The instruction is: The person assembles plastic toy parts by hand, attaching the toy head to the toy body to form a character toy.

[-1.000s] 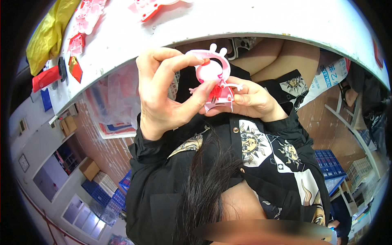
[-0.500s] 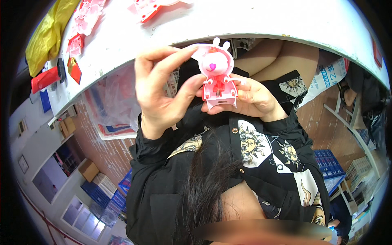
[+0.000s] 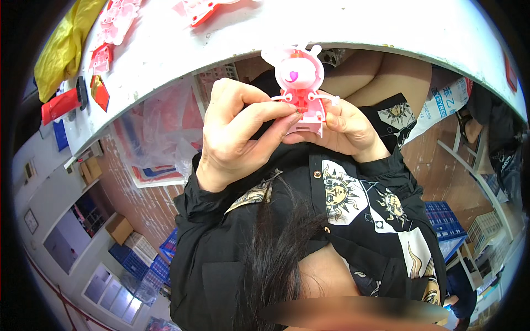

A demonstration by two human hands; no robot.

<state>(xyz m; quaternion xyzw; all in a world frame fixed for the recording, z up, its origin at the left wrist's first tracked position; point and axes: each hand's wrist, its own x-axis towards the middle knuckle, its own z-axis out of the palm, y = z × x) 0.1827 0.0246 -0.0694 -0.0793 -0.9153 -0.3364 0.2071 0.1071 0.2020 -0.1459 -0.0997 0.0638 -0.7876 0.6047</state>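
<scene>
A pink plastic toy figure (image 3: 301,74) with small round ears and a purple mouth is held up near the table edge. Its body is open toward me, showing red and pink inner parts and thin arms sticking out to the sides. My right hand (image 3: 356,129) grips the body from the right, its thumb on the edge and fingers behind. My left hand (image 3: 237,129) has thumb and forefinger pinched together at the middle of the open body. Whatever lies between those fingertips is too small to make out.
The white table (image 3: 309,22) curves across the top. On it lie pink and red plastic parts (image 3: 118,22), a yellow bag (image 3: 69,49) and a red roll-shaped item (image 3: 61,107). Below its left edge sits a plastic-lined bin (image 3: 154,138). A printed sack (image 3: 441,105) stands right of my legs.
My left hand has left the toy's head and now pinches at the middle of its body. The toy has shifted slightly right and up in my right hand.
</scene>
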